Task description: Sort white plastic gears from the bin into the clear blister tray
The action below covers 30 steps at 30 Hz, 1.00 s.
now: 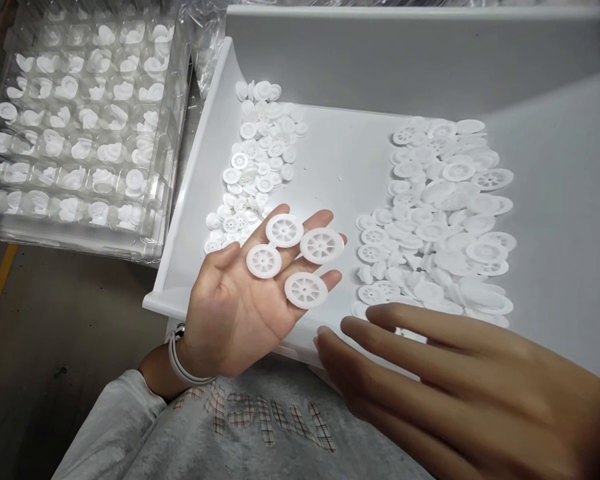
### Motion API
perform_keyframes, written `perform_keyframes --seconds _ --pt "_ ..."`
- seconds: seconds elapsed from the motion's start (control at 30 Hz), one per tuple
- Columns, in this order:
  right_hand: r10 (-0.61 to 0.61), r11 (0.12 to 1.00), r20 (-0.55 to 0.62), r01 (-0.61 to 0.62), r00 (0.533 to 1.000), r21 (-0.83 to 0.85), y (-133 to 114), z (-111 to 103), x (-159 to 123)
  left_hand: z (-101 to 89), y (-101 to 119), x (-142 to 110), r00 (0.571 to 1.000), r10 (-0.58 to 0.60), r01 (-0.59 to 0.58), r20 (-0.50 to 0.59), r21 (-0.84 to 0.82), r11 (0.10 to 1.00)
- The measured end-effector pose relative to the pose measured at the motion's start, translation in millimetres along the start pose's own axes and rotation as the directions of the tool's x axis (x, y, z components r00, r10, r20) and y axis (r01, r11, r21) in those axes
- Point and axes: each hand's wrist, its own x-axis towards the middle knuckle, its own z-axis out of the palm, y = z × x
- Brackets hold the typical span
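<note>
My left hand point(240, 300) is palm up over the near edge of a white tray point(200, 187), fingers spread. Several white spoked plastic wheels point(300, 257) lie flat on its fingers. My right hand point(445, 380) is lower right, fingers stretched out flat and pointing left, empty, hovering just below the left hand's fingertips and over the tray's near edge. On the tray's right side lies a pile of larger white wheels point(445, 213). A strip of smaller white wheels point(257, 160) runs along the tray's left side.
A clear plastic blister tray point(80, 120) with rows of pockets holding white parts sits at the left on a grey surface. A grey wall point(405, 60) rises behind the white tray. My grey sleeve and a white wristband point(180, 363) show at the bottom.
</note>
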Motion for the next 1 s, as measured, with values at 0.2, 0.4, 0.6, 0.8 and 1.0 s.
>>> perform_keyframes --seconds 0.2,0.4,0.6,0.8,1.0 --pt "0.067 0.998 0.003 -0.067 0.998 -0.017 -4.3 1.7 -5.3 2.1 -0.4 -0.6 1.000 -0.005 0.005 -0.009 -0.032 0.999" --pt "0.024 0.998 -0.028 -0.025 0.999 -0.049 -1.8 2.6 -5.3 1.4 0.3 -1.4 1.000 0.003 -0.003 -0.006 0.024 1.000" --pt "0.035 0.999 0.012 -0.035 0.999 -0.013 -2.4 3.1 -7.0 0.7 -0.1 -0.5 1.000 0.009 -0.005 -0.019 0.185 0.983" --pt "-0.034 0.999 0.066 0.031 0.997 0.043 4.8 0.2 -3.1 0.9 0.3 0.2 0.999 0.016 -0.012 -0.031 0.138 0.990" --pt "-0.039 0.999 0.133 0.034 0.990 0.042 5.8 -5.0 -2.5 1.5 -0.2 -1.2 1.000 0.018 -0.016 -0.025 0.090 0.996"
